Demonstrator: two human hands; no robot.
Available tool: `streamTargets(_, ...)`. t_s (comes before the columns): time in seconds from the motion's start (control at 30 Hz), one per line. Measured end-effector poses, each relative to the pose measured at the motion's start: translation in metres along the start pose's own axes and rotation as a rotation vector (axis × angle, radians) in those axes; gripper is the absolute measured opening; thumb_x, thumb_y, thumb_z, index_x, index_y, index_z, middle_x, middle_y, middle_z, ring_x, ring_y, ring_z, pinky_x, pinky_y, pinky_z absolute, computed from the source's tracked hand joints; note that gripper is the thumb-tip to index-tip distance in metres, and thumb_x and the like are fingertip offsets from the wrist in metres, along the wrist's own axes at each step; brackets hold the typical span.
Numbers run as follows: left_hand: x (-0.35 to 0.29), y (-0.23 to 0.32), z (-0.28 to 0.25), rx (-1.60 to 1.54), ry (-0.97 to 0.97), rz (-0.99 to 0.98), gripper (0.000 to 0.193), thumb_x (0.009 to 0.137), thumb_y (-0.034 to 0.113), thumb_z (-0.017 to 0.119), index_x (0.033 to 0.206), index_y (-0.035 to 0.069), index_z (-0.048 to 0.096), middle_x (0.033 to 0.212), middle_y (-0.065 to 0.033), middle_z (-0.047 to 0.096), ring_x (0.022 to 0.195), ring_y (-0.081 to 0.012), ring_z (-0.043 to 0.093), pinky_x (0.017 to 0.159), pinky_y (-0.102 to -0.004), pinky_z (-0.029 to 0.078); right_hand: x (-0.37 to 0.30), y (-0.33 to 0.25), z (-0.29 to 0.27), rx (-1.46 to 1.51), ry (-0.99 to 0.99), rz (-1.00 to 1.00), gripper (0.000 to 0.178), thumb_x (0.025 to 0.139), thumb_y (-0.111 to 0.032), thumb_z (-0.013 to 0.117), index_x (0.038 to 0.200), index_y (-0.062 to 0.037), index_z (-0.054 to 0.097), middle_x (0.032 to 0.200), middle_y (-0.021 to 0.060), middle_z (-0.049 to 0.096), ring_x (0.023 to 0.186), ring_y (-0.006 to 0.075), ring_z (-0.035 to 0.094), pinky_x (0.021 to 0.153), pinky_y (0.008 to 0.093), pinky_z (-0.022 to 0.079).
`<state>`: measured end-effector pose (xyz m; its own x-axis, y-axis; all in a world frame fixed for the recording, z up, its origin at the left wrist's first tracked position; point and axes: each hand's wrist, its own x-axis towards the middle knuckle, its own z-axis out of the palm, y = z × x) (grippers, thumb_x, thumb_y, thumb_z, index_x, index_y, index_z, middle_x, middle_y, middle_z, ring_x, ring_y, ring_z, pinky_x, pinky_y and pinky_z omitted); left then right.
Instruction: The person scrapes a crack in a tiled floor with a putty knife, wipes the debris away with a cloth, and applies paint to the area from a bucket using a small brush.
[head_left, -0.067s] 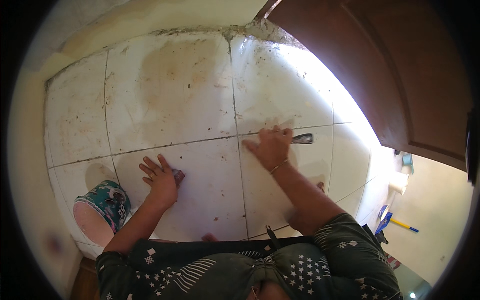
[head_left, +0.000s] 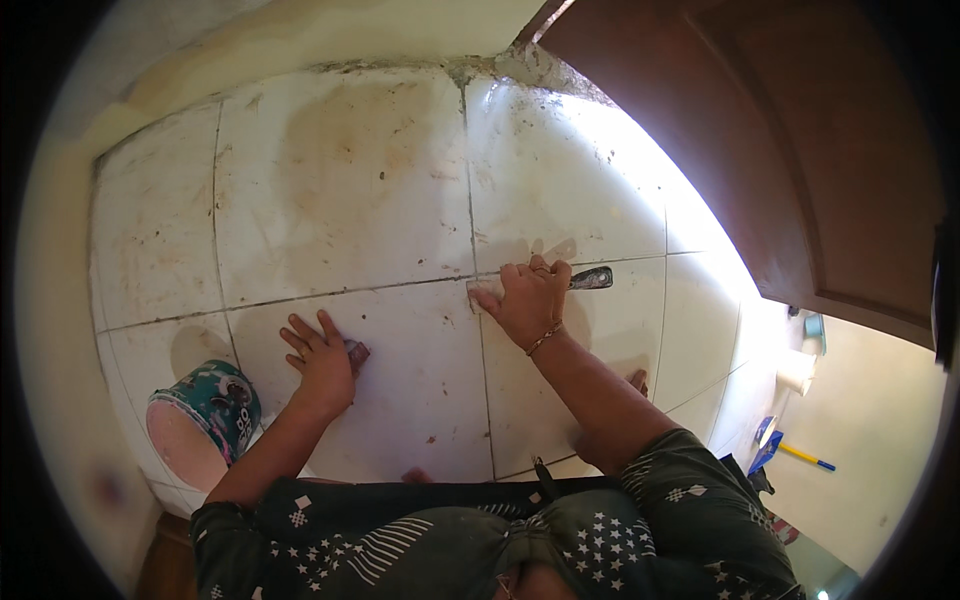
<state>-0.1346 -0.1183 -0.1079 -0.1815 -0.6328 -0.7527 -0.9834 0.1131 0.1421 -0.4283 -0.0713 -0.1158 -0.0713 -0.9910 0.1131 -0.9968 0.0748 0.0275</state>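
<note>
My right hand (head_left: 530, 305) is closed around a putty knife, whose black handle (head_left: 592, 278) sticks out to the right of the fist. Its pale blade (head_left: 478, 294) meets the floor near the crossing of the tile joints, partly hidden by the fingers. With fingers spread, my left hand (head_left: 322, 362) rests on the white tiled floor (head_left: 400, 400). Beside its thumb side is a small reddish-brown thing (head_left: 356, 355) that I cannot make out. Brown stains and bits of dirt mark the tiles.
A green paint bucket (head_left: 215, 410) with a pinkish inside lies tilted at the left. A brown door (head_left: 760, 150) covers the upper right. Farther right are a white container (head_left: 796, 370) and a blue tool with a yellow handle (head_left: 800, 456). A cream wall (head_left: 330, 35) borders the far side.
My right hand has slid a little to the left with the putty knife, and more of the blade shows. The left hand stays in place.
</note>
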Motion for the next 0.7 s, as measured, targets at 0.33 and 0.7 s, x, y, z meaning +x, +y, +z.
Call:
streamTargets(0.33,0.0,0.005,-0.002,0.017,0.023,-0.006,0.083,0.086,0.037,0.051,0.136,-0.007,0.003,0.134,-0.042,-0.008,0.123,-0.0615,-0.005,0.094,-0.0681,0.018,-0.008,0.008,-0.001,-0.036,0.062,0.058,0.046,0.07,-0.053,0.063,0.058,-0.0093,0.052,0.06,0.0066,0.057,0.069,0.0229,0.055,0.073,0.0427,0.03)
streamTargets(0.7,-0.001,0.003,-0.005,-0.025,-0.02,0.014,0.086,0.087,0.033,0.054,0.136,-0.007,-0.004,0.132,-0.0427,-0.016,0.121,-0.0623,-0.012,0.093,-0.0708,0.013,-0.009,-0.003,0.009,-0.059,0.066,0.009,0.051,0.071,-0.056,0.06,0.06,-0.0063,0.053,0.062,0.0101,0.057,0.067,0.0261,0.053,0.072,0.0437,0.031)
